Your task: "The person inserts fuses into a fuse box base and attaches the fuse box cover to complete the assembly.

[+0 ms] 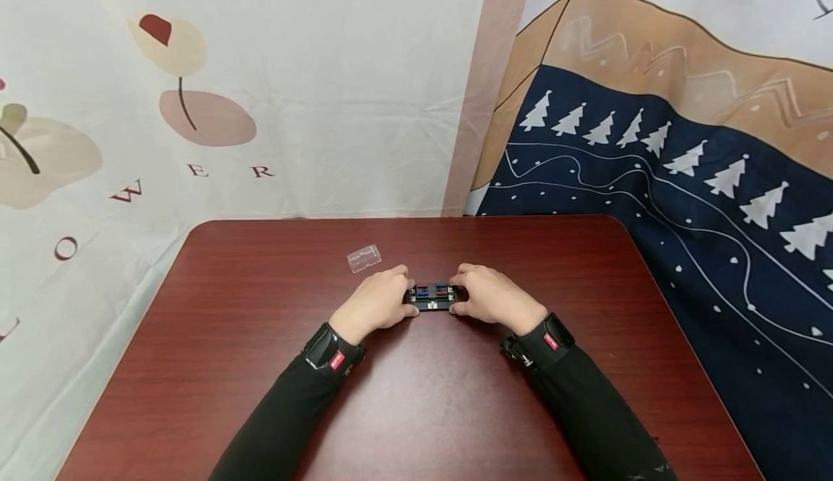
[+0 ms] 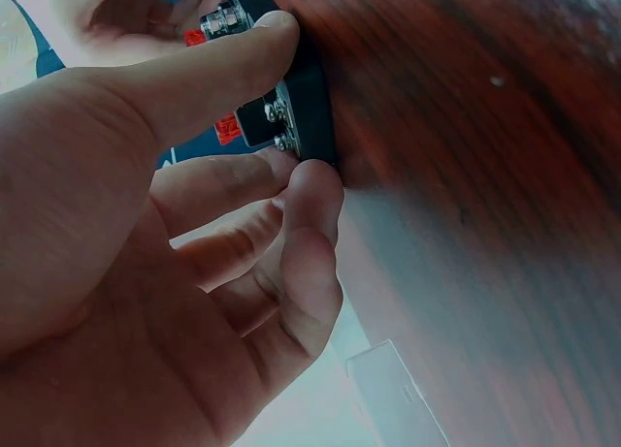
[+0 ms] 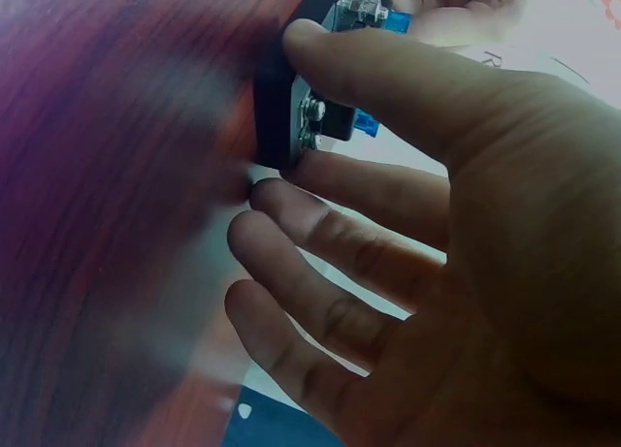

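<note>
A black fuse block [image 1: 432, 306] with screw terminals lies on the table in front of me, long side toward me. Blade fuses stand in it: a red fuse [image 2: 228, 128] shows in the left wrist view, a blue fuse [image 3: 366, 123] in the right wrist view. My left hand [image 1: 379, 300] pinches the block's left end, thumb on the near side and fingers around the end. At the right end my right hand [image 1: 494, 297] grips it likewise, its other fingers spread behind. Beyond the left hand lies a clear plastic cover [image 1: 364, 258], apart from the block.
The dark red wooden table [image 1: 260, 365] has rounded far corners. Behind it hang a pale printed cloth [image 1: 338, 141] on the left and a navy and tan cloth [image 1: 586, 170] on the right. Each wrist wears a black strap.
</note>
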The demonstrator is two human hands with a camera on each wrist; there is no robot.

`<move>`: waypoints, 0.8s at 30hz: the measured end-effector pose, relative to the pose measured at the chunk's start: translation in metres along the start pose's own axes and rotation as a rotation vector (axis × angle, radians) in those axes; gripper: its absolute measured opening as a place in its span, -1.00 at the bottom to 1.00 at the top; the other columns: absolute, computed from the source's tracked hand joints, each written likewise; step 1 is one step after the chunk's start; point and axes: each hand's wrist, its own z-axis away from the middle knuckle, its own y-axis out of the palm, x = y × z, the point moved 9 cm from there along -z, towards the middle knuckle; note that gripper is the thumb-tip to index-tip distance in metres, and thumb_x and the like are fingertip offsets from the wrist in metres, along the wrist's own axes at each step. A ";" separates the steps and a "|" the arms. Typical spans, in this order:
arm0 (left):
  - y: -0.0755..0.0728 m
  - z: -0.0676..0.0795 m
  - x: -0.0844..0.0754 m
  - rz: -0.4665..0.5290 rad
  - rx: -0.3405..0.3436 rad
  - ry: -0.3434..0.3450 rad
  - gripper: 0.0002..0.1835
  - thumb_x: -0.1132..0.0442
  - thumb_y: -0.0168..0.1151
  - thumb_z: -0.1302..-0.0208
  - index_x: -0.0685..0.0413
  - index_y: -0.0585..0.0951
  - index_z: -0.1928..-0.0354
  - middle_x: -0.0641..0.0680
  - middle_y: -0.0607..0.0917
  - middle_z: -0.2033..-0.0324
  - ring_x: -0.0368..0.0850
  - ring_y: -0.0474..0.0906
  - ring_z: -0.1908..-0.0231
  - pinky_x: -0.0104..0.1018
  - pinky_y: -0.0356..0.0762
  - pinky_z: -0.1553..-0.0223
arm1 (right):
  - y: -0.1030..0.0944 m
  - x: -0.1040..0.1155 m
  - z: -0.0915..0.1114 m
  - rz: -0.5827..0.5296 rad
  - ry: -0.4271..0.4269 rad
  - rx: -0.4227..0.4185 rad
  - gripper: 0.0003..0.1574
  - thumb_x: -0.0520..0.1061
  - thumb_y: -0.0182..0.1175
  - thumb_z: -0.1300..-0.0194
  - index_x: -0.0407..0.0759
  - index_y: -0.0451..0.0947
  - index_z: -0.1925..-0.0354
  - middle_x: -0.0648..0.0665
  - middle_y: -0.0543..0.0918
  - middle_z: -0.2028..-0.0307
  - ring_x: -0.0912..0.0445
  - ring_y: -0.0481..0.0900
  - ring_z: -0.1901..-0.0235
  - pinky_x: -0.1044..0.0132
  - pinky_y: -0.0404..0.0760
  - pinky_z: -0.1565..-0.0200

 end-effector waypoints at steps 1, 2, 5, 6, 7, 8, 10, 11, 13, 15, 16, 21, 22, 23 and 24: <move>0.000 0.000 0.000 0.000 0.001 0.000 -0.48 -0.05 0.52 -0.23 0.11 0.77 -0.12 0.01 0.61 0.09 0.03 0.66 0.15 0.03 0.66 0.03 | 0.001 0.000 0.000 -0.003 -0.004 0.000 -0.44 0.07 0.53 -0.21 -0.12 0.75 -0.13 -0.02 0.60 0.18 0.10 0.54 0.29 0.11 0.60 0.14; 0.000 0.000 -0.001 -0.001 -0.001 0.002 -0.48 -0.05 0.53 -0.23 0.11 0.77 -0.12 0.01 0.61 0.09 0.03 0.66 0.15 0.03 0.66 0.04 | 0.001 0.000 0.000 -0.005 -0.007 -0.001 -0.44 0.07 0.52 -0.22 -0.12 0.75 -0.13 -0.01 0.59 0.18 0.10 0.53 0.29 0.12 0.59 0.15; 0.000 0.000 -0.001 -0.005 0.002 0.005 -0.50 -0.06 0.52 -0.23 0.11 0.77 -0.10 0.01 0.60 0.10 0.02 0.66 0.18 0.01 0.66 0.06 | 0.003 -0.001 -0.001 0.000 -0.009 -0.002 -0.44 0.07 0.50 -0.23 -0.13 0.73 -0.14 -0.01 0.58 0.17 0.10 0.52 0.29 0.12 0.58 0.15; 0.000 0.000 -0.001 -0.005 0.001 0.005 -0.50 -0.06 0.52 -0.23 0.10 0.77 -0.09 0.01 0.60 0.10 0.01 0.65 0.19 0.01 0.66 0.07 | 0.004 -0.001 -0.001 0.004 -0.008 -0.001 -0.44 0.07 0.49 -0.23 -0.13 0.73 -0.14 -0.01 0.58 0.16 0.11 0.52 0.29 0.13 0.58 0.14; 0.000 0.000 -0.001 -0.005 0.001 0.006 -0.50 -0.06 0.52 -0.23 0.10 0.77 -0.09 0.01 0.60 0.11 0.01 0.65 0.19 0.00 0.66 0.07 | 0.004 -0.001 -0.001 0.008 -0.007 0.001 -0.43 0.07 0.48 -0.23 -0.13 0.72 -0.15 -0.01 0.58 0.15 0.11 0.52 0.28 0.14 0.58 0.14; 0.000 0.000 -0.001 -0.005 0.000 0.007 -0.51 -0.06 0.52 -0.23 0.10 0.78 -0.08 0.00 0.60 0.11 0.00 0.65 0.20 0.00 0.66 0.08 | 0.004 -0.001 -0.002 0.010 -0.007 0.000 -0.43 0.07 0.48 -0.23 -0.13 0.72 -0.15 -0.02 0.58 0.15 0.11 0.53 0.28 0.13 0.59 0.14; 0.001 0.000 -0.001 -0.008 -0.002 0.007 -0.51 -0.06 0.52 -0.23 0.09 0.78 -0.09 0.00 0.60 0.11 -0.01 0.65 0.20 -0.01 0.66 0.07 | 0.004 0.000 -0.001 0.010 -0.008 -0.005 -0.43 0.06 0.48 -0.22 -0.15 0.72 -0.14 -0.02 0.58 0.15 0.10 0.52 0.29 0.13 0.59 0.14; 0.001 0.000 -0.001 -0.009 -0.005 0.008 -0.51 -0.07 0.52 -0.23 0.09 0.78 -0.09 -0.01 0.60 0.11 -0.01 0.65 0.20 -0.01 0.66 0.07 | 0.004 0.001 -0.001 0.008 -0.011 -0.008 -0.44 0.05 0.48 -0.21 -0.15 0.72 -0.13 -0.03 0.58 0.15 0.10 0.52 0.29 0.13 0.59 0.14; 0.001 0.000 0.000 -0.010 -0.009 0.009 -0.50 -0.07 0.52 -0.23 0.09 0.77 -0.09 -0.01 0.60 0.11 0.00 0.65 0.19 0.00 0.66 0.07 | 0.003 0.002 -0.001 0.003 -0.016 -0.012 -0.45 0.05 0.49 -0.20 -0.16 0.72 -0.11 -0.04 0.58 0.17 0.09 0.52 0.30 0.12 0.59 0.15; 0.001 0.000 0.000 -0.015 -0.011 0.009 -0.51 -0.07 0.52 -0.23 0.09 0.78 -0.08 -0.01 0.60 0.11 -0.01 0.65 0.20 -0.01 0.66 0.08 | 0.003 0.003 -0.001 -0.002 -0.018 -0.013 -0.45 0.05 0.48 -0.21 -0.16 0.72 -0.11 -0.04 0.58 0.17 0.09 0.52 0.30 0.12 0.58 0.15; 0.001 0.000 0.000 -0.020 -0.010 0.009 -0.51 -0.07 0.52 -0.23 0.08 0.77 -0.08 0.00 0.60 0.12 -0.01 0.65 0.20 -0.01 0.66 0.09 | 0.003 0.003 -0.001 -0.002 -0.019 -0.011 -0.44 0.05 0.48 -0.21 -0.16 0.72 -0.12 -0.04 0.58 0.17 0.09 0.52 0.30 0.12 0.58 0.14; 0.002 0.000 -0.001 -0.026 0.002 0.005 -0.53 -0.08 0.51 -0.23 0.07 0.77 -0.06 0.01 0.59 0.13 -0.02 0.62 0.25 -0.01 0.66 0.12 | 0.003 0.002 0.001 -0.003 -0.019 -0.010 -0.40 0.06 0.47 -0.23 -0.17 0.71 -0.17 -0.05 0.60 0.13 0.09 0.52 0.28 0.13 0.58 0.13; 0.002 0.000 -0.002 -0.027 0.004 0.004 -0.53 -0.08 0.51 -0.24 0.07 0.77 -0.06 0.01 0.58 0.13 -0.02 0.62 0.25 -0.01 0.65 0.13 | 0.003 0.002 0.001 -0.003 -0.019 -0.011 -0.40 0.06 0.47 -0.22 -0.17 0.71 -0.17 -0.05 0.60 0.13 0.09 0.53 0.28 0.13 0.58 0.13; 0.001 0.001 -0.002 -0.027 0.005 0.004 -0.53 -0.08 0.51 -0.24 0.07 0.77 -0.05 0.01 0.58 0.13 -0.02 0.62 0.26 -0.01 0.65 0.13 | 0.003 0.002 0.001 -0.003 -0.019 -0.011 -0.40 0.06 0.47 -0.22 -0.17 0.71 -0.17 -0.05 0.60 0.12 0.09 0.52 0.28 0.13 0.58 0.13; 0.001 0.001 -0.003 -0.029 0.005 0.005 -0.54 -0.08 0.51 -0.24 0.07 0.77 -0.04 0.01 0.58 0.13 -0.02 0.62 0.26 -0.01 0.65 0.14 | 0.003 0.002 0.001 0.000 -0.017 -0.012 -0.41 0.05 0.47 -0.22 -0.16 0.71 -0.17 -0.05 0.60 0.13 0.09 0.53 0.28 0.13 0.58 0.13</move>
